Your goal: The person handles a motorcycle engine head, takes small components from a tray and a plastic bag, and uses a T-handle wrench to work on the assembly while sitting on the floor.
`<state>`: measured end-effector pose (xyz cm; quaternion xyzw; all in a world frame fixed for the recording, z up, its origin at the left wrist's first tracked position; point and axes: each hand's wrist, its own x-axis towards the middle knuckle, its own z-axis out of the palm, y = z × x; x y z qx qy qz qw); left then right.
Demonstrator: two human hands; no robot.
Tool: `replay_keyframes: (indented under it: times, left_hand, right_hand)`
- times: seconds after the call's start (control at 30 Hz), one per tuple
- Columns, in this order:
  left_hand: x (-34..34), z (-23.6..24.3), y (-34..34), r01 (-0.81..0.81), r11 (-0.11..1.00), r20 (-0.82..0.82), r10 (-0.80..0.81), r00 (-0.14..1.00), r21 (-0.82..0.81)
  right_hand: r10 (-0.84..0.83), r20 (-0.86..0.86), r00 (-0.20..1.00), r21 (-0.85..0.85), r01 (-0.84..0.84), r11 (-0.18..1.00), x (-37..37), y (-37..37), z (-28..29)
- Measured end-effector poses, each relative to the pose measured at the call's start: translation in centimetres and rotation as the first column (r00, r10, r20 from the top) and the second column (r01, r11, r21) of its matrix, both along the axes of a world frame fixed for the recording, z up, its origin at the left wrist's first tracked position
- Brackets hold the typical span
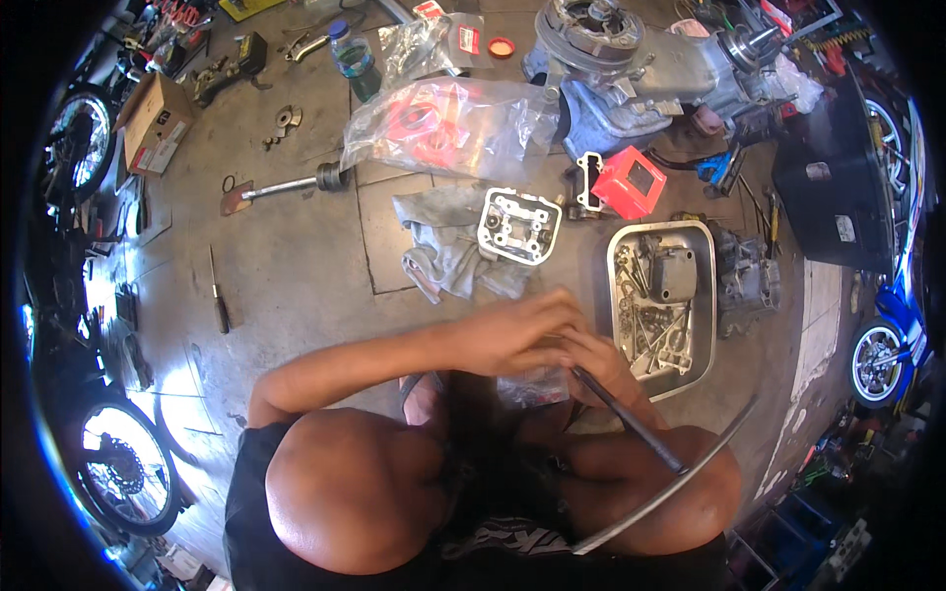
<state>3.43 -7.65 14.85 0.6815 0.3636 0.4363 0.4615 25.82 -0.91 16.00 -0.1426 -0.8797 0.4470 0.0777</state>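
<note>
My left hand (527, 330) reaches across my body, fingers curled against the fingers of my right hand; what it grips between them is hidden. My right hand (596, 364) is closed around the upper end of a dark rod (636, 424), which slants down over my right knee. A long, thin, curved pale strip (665, 483) crosses near the rod's lower end. A clear plastic bag (527, 392) lies below my hands. Ahead, a valve-cover-like part with white gasket (518, 209) rests by a grey cloth (426, 261). A metal tray (665, 382) of bolts and parts sits to the right.
An engine (670, 69), plastic bags (512, 138), a red box (629, 182) and a bottle (355, 64) stand ahead. A screwdriver (219, 305), shafted part (281, 189) and cardboard box (148, 133) lie leftward; motorcycle wheels (128, 463) flank me. A black bin (828, 197) stands right.
</note>
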Motion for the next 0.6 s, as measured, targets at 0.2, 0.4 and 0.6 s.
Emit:
replay_keyframes:
  times: [0.2, 0.4, 0.6]
  left_hand:
    - [-0.5, -5.9, -4.6, -0.270, 0.957, -0.048, 0.267, 0.963, -0.103]
    - [0.0, -6.4, -4.3, -0.618, 0.758, -0.063, 0.620, 0.782, -0.207]
    - [-3.5, -8.3, -6.8, -0.702, 0.682, -0.231, 0.664, 0.711, -0.205]
  right_hand:
    - [-0.080, -0.117, 0.990, -0.039, 0.076, 0.996, -2.6, 0.1, -0.5]
    - [-0.296, -0.145, 0.944, -0.056, 0.291, 0.955, -3.3, 0.3, -0.2]
    - [-0.040, -0.073, 0.997, -0.263, 0.020, 0.965, 0.7, -0.7, -0.9]
